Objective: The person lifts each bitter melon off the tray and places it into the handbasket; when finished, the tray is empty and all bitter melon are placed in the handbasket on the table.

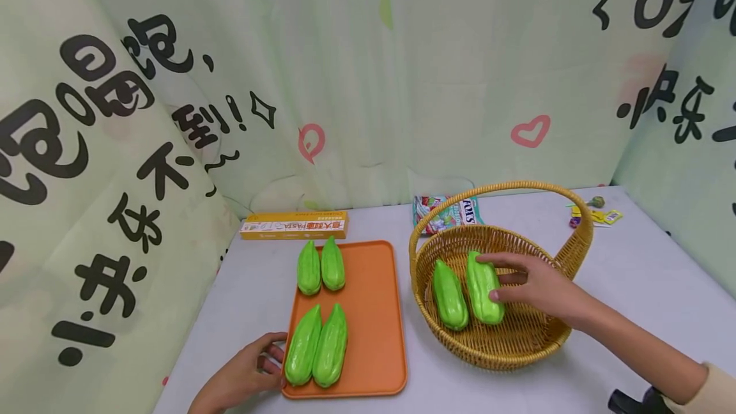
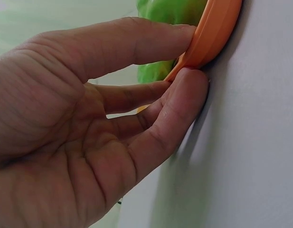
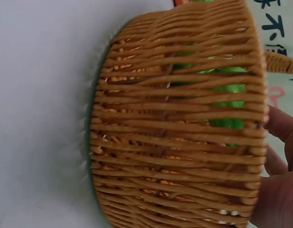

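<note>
In the head view, my left hand [image 1: 244, 366] is at the near left edge of an orange tray [image 1: 370, 321]. The left wrist view shows its thumb and fingers pinching the tray's rim [image 2: 212, 40]. Two ridged green gourds [image 1: 330, 345] lie side by side at the tray's near left, and two more [image 1: 333, 265] at its far left. My right hand [image 1: 537, 286] reaches into a wicker basket [image 1: 466, 351] and grips one green gourd [image 1: 483, 289] between thumb and fingers. Beside it in the basket lies another gourd [image 1: 450, 296]. In the right wrist view, basket weave hides most of the gourds.
The basket's tall arched handle [image 1: 517, 185] rises over the right hand. Behind the tray lies a yellow pasta box [image 1: 294, 225]; a candy bag [image 1: 445, 211] lies behind the basket. Small wrapped sweets [image 1: 598, 216] are at the back right. Printed curtains enclose the white table [image 1: 644, 273].
</note>
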`<act>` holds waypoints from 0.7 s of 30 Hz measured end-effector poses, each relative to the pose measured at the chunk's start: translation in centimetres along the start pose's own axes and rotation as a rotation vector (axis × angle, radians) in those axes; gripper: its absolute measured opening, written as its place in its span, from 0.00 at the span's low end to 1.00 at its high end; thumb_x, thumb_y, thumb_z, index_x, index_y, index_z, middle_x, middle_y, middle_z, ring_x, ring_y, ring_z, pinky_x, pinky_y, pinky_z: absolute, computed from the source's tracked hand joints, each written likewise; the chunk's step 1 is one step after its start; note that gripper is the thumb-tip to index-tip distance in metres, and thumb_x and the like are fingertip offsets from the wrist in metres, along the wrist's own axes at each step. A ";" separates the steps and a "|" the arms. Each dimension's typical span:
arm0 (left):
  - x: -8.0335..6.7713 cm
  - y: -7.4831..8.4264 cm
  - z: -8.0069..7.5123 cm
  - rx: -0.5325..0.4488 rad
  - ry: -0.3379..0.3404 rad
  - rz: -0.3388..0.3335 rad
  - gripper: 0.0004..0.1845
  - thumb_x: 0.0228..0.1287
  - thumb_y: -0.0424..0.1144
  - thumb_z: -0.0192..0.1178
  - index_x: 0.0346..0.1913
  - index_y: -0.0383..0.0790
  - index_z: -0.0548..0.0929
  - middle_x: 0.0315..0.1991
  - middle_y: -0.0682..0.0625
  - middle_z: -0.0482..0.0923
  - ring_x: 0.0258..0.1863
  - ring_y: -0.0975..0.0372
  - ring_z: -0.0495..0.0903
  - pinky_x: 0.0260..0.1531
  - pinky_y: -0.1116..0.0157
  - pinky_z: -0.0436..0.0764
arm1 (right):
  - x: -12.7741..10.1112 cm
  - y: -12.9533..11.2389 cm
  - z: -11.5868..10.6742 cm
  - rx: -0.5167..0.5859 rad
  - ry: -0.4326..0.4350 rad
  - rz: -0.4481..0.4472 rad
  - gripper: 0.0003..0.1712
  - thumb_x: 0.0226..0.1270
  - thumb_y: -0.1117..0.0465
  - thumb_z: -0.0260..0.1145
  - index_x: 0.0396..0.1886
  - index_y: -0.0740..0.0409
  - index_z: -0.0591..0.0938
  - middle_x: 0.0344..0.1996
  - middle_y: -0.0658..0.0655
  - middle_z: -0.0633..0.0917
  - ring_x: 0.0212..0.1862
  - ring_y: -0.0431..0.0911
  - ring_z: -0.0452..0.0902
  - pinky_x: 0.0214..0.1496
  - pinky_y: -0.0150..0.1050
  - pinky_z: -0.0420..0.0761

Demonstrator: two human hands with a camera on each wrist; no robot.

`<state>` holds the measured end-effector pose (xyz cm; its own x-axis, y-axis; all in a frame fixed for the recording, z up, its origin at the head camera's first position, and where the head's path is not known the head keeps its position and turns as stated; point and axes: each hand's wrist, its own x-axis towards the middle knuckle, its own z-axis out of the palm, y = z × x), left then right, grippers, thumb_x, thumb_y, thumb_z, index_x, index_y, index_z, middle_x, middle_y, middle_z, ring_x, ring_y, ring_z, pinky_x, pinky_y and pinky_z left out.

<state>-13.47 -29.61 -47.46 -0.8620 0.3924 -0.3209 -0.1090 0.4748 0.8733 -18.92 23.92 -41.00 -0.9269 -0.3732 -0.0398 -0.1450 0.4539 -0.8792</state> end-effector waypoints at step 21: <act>0.2 0.2 0.0 0.003 0.003 -0.010 0.40 0.56 0.31 0.70 0.69 0.24 0.64 0.45 0.44 0.74 0.40 0.53 0.78 0.39 0.62 0.77 | 2.2 2.4 0.7 -0.043 -0.057 0.100 0.36 0.56 0.56 0.77 0.66 0.54 0.78 0.60 0.68 0.76 0.61 0.64 0.70 0.56 0.54 0.75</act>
<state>-13.65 -29.43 -47.38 -0.8621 0.3855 -0.3288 -0.1160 0.4814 0.8688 -21.03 23.58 -43.52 -0.9166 -0.3690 -0.1536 -0.0692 0.5250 -0.8483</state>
